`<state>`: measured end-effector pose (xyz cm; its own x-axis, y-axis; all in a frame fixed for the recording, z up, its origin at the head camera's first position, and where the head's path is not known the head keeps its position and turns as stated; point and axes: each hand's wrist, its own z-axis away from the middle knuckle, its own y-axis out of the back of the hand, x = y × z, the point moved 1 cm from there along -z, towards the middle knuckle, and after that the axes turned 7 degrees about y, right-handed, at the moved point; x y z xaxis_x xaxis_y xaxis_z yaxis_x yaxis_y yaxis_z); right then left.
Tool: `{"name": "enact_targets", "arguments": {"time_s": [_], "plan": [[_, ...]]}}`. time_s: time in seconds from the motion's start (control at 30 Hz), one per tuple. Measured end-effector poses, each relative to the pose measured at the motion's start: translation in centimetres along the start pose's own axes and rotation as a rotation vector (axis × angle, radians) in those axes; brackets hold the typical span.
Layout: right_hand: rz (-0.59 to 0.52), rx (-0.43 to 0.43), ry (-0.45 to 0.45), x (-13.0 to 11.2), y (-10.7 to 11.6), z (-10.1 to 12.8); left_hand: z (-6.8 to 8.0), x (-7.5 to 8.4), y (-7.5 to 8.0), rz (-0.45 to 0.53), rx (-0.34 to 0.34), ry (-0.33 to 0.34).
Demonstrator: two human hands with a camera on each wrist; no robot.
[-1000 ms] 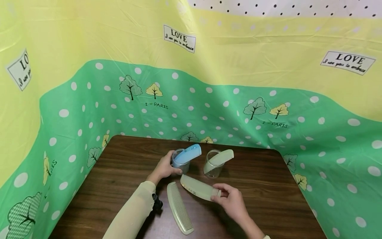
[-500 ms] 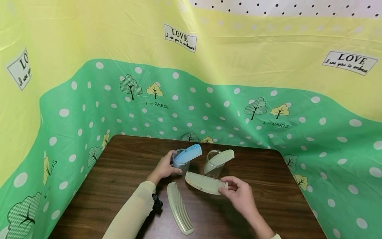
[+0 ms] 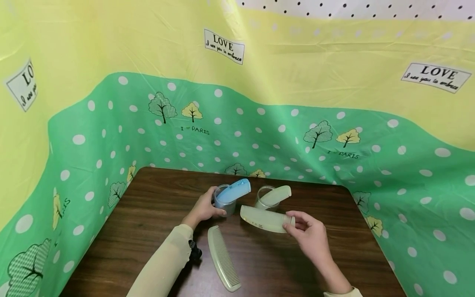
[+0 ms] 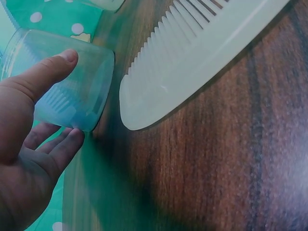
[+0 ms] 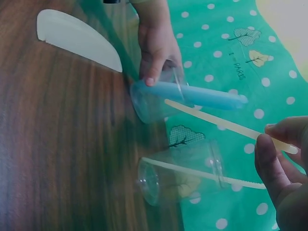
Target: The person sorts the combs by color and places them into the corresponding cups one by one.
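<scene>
My left hand [image 3: 204, 207] grips a clear plastic cup [image 4: 91, 67] standing on the table; a blue comb [image 3: 233, 191] leans in it, its upper end past the rim. With thumb and fingers my right hand [image 3: 309, 232] pinches one end of a pale green comb [image 3: 265, 219], which hangs above the table in front of a second clear cup [image 5: 192, 166]. In that second cup leans another pale green comb [image 3: 276, 195]. One more pale comb [image 3: 224, 259] lies flat on the table, nearer the front, right of my left forearm.
A dark wood-grain table [image 3: 148, 231] bears everything. Green and yellow printed cloth [image 3: 237, 123] hangs along its back and sides. A small black device [image 3: 195, 251] sits under the left sleeve's wrist.
My right hand has carried the held comb rightward and away from me, so it now overlaps the second cup's lower part in the head view. My left hand stays on its cup.
</scene>
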<state>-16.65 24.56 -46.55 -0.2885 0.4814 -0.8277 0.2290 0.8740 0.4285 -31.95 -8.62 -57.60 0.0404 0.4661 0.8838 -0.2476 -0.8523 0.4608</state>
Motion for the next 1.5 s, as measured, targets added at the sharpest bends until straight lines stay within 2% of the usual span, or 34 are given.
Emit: {"name": "enact_targets", "arguments": {"time_s": [0.2, 0.47, 0.7, 0.93, 1.17, 1.5], "plan": [[0.034, 0.026, 0.024, -0.5, 1.0, -0.5, 0.1, 0.0, 0.0, -0.002, 0.002, 0.005], [0.026, 0.042, 0.080, -1.2, 2.6, -1.2, 0.2, 0.0, 0.0, -0.014, 0.007, -0.002], [0.143, 0.080, 0.108, -1.5, 4.0, -2.2, 0.3, 0.0, -0.1, -0.017, 0.005, -0.004], [0.106, 0.077, 0.108, -1.5, 4.9, -2.7, 0.3, 0.3, 0.0, 0.011, 0.007, -0.009], [0.177, 0.106, 0.094, -1.3, 5.8, -3.4, 0.5, -0.1, -0.2, -0.007, 0.022, 0.006], [0.258, 0.105, 0.109, -1.2, 6.8, -4.4, 0.7, -0.1, -0.5, 0.030, 0.008, 0.018]]}}
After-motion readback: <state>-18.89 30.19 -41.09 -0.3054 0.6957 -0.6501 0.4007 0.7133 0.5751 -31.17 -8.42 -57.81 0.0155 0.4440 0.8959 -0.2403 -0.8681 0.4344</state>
